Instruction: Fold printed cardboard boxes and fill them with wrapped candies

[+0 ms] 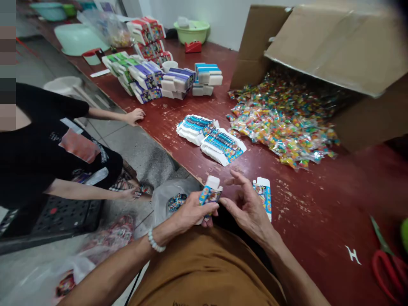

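My left hand (191,214), with a white bead bracelet (155,241) on the wrist, grips a small printed cardboard box (208,195), blue and white with its flap standing up. My right hand (247,210) is next to it, fingers spread and holding nothing. Just beyond those fingers, a second flat printed box (264,197) lies on the red wooden table (306,204). Two stacks of flattened printed boxes (207,142) lie further ahead, out of reach of my fingers.
A heap of colourful wrapped sweets (280,123) spills from a tipped cardboard carton (331,51). Stacks of boxes (143,72) stand along the far table. A co-worker in black (47,148) rests a hand (135,116) on the table edge. Red scissors (387,272) lie at right.
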`<state>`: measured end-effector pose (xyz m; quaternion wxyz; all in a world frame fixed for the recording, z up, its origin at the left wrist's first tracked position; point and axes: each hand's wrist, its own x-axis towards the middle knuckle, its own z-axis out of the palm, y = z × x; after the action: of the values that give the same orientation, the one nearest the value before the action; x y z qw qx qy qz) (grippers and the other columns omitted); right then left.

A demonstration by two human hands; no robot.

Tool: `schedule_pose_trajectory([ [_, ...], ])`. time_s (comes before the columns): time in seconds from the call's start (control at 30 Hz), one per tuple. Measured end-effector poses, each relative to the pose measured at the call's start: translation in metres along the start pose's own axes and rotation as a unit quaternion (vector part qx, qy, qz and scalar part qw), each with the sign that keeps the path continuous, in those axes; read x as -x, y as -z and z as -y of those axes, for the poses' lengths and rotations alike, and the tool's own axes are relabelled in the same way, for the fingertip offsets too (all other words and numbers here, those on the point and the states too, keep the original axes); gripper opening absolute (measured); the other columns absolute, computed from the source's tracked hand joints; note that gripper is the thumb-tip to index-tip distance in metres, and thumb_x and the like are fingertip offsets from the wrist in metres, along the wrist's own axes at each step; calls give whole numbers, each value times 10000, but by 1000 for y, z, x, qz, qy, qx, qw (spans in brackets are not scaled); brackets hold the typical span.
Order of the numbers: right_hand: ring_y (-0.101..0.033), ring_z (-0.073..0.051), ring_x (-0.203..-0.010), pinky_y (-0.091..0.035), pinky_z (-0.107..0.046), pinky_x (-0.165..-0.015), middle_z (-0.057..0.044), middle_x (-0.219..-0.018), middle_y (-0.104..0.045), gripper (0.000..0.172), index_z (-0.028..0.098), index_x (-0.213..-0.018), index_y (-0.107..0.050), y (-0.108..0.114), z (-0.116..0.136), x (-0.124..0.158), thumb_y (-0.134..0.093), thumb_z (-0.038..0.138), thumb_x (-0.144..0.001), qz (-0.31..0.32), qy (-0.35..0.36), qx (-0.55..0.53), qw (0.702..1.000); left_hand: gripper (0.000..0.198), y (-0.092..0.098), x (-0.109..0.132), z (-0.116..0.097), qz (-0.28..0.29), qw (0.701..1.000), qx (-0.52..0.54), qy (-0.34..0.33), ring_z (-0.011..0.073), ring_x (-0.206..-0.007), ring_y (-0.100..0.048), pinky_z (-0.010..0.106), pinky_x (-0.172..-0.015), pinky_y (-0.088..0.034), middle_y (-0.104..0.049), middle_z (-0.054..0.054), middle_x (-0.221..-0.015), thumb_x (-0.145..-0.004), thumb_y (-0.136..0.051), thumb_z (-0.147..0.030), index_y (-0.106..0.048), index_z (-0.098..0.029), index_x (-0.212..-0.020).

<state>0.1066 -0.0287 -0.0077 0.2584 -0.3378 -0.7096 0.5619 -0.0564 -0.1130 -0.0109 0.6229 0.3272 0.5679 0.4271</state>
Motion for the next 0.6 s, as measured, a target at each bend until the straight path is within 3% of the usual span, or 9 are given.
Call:
schedule_pose_trajectory([
  [0.13,-637,-189,-911,-522,-315,-785,-82,-1164,-657,296,217,-1101,-714,-9,-9,-7,-657,402,-878,7,-18,-74,997,427,-2,-1,1,-32,994,101,22,165,-510,-643,270,-515,-504,-701,63,-697,-706,-791,-518,-677,-123,-820],
  [0.23,-644,-207,-906,-526,-316,-777,-74,-1028,-690,264,197,-878,-739,-18,-8,-11,-630,437,-883,-34,-28,-122,991,461,-6,-4,0,-41,994,103,15,168,-581,-660,258,-575,-510,-718,64,-690,-678,-830,-522,-703,-114,-853],
  [0.4,-601,-169,-682,-493,-279,-626,-46,-799,-693,310,177,-855,-703,-20,-4,-15,-587,461,-898,-84,-40,-71,993,500,-9,-9,-3,-125,986,66,-86,216,-962,-691,296,-861,-532,-749,84,-1047,-721,-828,-420,-622,-158,-1093],
  [0.5,-605,-162,-668,-487,-266,-606,-28,-787,-692,299,185,-1015,-661,-20,-8,-16,-592,456,-908,-84,-38,-96,991,690,-10,-7,-1,-174,974,74,-127,205,-875,-712,316,-790,-566,-742,71,-1054,-706,-834,-378,-444,-224,-1255],
  [0.6,-630,-165,-691,-503,-261,-611,-10,-808,-689,421,206,-1228,-556,-25,-13,-17,-629,456,-896,-97,-29,-148,984,738,-11,-2,3,-198,971,52,-127,177,-807,-709,305,-752,-570,-718,63,-1126,-767,-779,-386,-354,-275,-1359],
])
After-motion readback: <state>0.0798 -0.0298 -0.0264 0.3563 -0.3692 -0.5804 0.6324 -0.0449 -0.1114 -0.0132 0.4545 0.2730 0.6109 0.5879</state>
